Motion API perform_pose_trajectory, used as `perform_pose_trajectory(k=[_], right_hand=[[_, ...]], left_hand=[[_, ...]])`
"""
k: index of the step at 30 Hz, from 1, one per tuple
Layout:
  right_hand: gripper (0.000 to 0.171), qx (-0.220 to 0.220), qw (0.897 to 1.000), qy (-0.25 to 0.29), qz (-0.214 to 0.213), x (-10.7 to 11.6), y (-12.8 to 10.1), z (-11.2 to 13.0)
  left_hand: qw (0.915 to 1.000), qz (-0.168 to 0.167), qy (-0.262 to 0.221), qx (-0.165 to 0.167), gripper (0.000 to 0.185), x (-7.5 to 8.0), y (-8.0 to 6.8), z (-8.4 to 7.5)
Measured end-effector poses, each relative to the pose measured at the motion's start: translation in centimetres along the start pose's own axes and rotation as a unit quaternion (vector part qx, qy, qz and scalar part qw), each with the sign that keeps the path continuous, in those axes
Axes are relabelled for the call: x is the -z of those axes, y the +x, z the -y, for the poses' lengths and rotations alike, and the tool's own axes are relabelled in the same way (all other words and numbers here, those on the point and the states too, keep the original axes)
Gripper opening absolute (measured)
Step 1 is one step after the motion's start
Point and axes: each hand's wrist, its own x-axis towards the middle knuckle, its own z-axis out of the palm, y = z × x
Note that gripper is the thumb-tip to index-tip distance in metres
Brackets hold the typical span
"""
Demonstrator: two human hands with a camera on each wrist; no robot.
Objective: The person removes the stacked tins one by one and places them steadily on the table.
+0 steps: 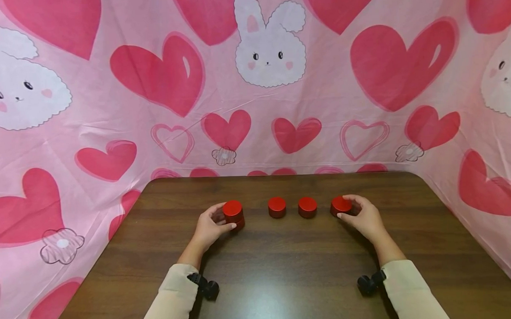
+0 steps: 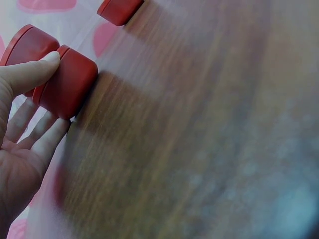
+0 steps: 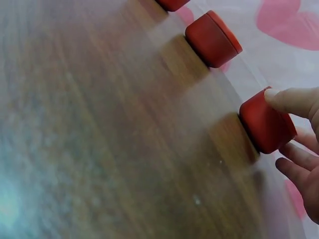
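On the left, two round red lidded tins stand stacked, an upper tin (image 1: 233, 210) on a lower tin (image 2: 70, 84). My left hand (image 1: 209, 227) grips the stack from its left side, thumb at the front near the lower tin's lid, fingers partly hidden behind. At the right end of the row, my right hand (image 1: 364, 217) pinches another red tin (image 1: 340, 205) between thumb and fingers. That tin (image 3: 266, 122) sits right at the tabletop in the right wrist view. Between the hands stand two more red tins, one left of centre (image 1: 277, 207) and one right (image 1: 307, 207).
The dark wooden table (image 1: 259, 267) reflects light near its front. Behind it and along both sides hangs a pink cloth (image 1: 219, 95) with hearts and rabbits. Black camera mounts are strapped at the left wrist (image 1: 209, 289) and right wrist (image 1: 367, 284).
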Motion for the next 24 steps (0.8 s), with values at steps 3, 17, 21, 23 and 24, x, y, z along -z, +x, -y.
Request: perform_pose_trajectory(k=[3, 17, 21, 23, 24], right_hand=[[0.056, 0.001, 1.000, 0.013, -0.007, 0.0, -0.1, 0.4], [0.051, 0.035, 0.997, 0.022, -0.069, -0.1, -0.1, 2.4], [0.049, 0.069, 0.994, 0.034, -0.082, -0.4, -0.1, 3.2], [0.049, 0.084, 0.992, 0.039, -0.086, -0.6, -0.2, 3.6], [0.049, 0.089, 0.991, 0.041, -0.086, -0.8, -0.2, 3.8]], left_hand=[[1.0000, -0.007, -0.003, 0.001, 0.068, 0.0, 0.6, 1.4], [0.9997, -0.020, -0.014, -0.003, 0.068, -0.1, 1.1, 2.6], [0.9996, -0.019, -0.020, -0.005, 0.068, -0.3, 1.0, 2.4], [0.9996, -0.019, -0.019, -0.009, 0.069, -0.4, 0.9, 2.3], [0.9996, -0.020, -0.017, -0.010, 0.069, -0.4, 0.9, 2.3]])
